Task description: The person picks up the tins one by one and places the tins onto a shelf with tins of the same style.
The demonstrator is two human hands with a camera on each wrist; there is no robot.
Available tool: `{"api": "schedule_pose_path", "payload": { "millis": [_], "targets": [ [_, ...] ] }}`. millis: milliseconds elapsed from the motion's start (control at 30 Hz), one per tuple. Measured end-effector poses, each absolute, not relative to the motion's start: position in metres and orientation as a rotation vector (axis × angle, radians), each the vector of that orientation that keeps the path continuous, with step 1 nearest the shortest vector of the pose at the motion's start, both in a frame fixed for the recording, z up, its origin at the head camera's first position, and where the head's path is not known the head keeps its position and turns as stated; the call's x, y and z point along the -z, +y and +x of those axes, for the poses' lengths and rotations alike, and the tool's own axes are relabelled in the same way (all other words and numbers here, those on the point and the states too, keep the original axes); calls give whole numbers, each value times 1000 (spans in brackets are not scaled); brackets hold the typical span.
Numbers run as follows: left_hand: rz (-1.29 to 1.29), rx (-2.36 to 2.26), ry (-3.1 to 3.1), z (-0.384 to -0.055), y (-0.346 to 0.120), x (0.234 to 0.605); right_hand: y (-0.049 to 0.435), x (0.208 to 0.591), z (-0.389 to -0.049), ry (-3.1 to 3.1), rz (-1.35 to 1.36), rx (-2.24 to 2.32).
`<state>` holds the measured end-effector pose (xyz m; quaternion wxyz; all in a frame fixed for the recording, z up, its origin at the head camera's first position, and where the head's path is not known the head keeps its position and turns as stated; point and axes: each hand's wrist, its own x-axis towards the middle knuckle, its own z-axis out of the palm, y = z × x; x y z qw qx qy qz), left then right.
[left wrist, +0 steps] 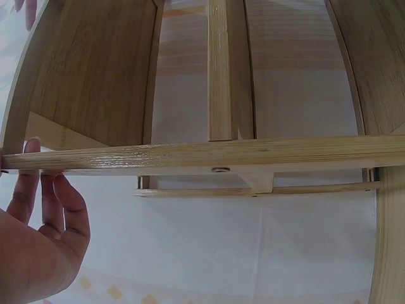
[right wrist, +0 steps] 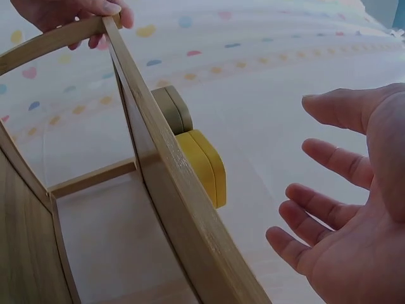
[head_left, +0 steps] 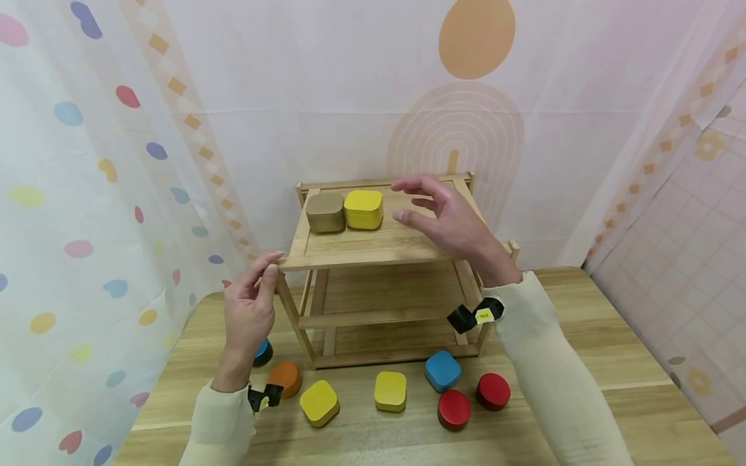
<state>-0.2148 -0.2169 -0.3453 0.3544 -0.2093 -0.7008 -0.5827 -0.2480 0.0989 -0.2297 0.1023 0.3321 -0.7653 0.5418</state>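
On the top board of a wooden shelf rack (head_left: 373, 260), a bronze-coloured box (head_left: 326, 212) and a yellow box (head_left: 364, 210) stand side by side, left of the middle. Both have rounded corners and a lid seam. To the right of the yellow box, my right hand (head_left: 445, 217) hovers over the board, fingers spread and nothing in them. The right wrist view shows a gap between its fingertips (right wrist: 308, 144) and the yellow box. With thumb and fingers, my left hand (head_left: 252, 301) grips the rack's front left top corner (left wrist: 19, 161).
Across the table in front of the rack lie two yellow tins (head_left: 320, 402), two red round tins (head_left: 454, 409), a blue tin (head_left: 443, 371) and an orange round tin (head_left: 285, 379). A blue-topped round tin (head_left: 263, 353) is partly behind my left wrist. Patterned curtains (head_left: 291, 97) hang behind.
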Motion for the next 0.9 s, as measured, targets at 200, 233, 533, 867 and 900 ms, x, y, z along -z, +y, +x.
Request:
{"api": "schedule_pose_path", "payload": {
  "millis": [200,233,533,867,900],
  "targets": [
    [-543,1506,-1805,-214,-216,345,104,236,-242,-2210,1041,-1645],
    [-549,1508,-1802,-214,-216,345,105,237,-240,-2205,1052,-1651],
    [-557,1512,-1802,-213,-216,345,112,250,-225,-2109,1184,-1775],
    [-553,1535,-1790,-211,-216,344,123,277,-212,-2025,1367,-1852],
    [-549,1529,-1795,-211,-216,344,125,280,-210,-2020,1378,-1838]
  ]
}}
